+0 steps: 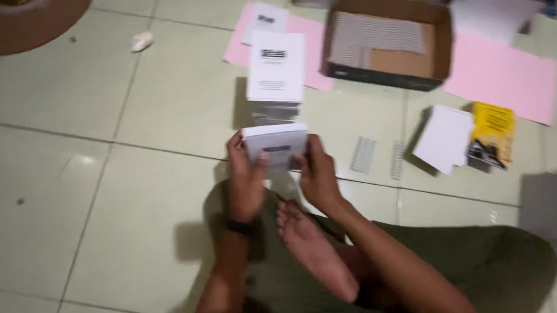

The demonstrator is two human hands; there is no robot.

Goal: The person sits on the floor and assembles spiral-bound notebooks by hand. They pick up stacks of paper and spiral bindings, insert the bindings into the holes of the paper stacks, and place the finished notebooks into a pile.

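The person sits cross-legged on the tiled floor, one bare foot turned up in the lap. Both hands hold a small stack of white sheets just above the knees: the left hand has its grip clamped on the stack's left edge, the right hand clamped on its right edge (a dark band sits on the left wrist). Just beyond the stack stands a taller pile of printed booklets, white cover on top. Behind it lie pink sheets, and an open cardboard box rests on them. To the right, white binding combs lie on the floor near a loose white pile and a yellow booklet.
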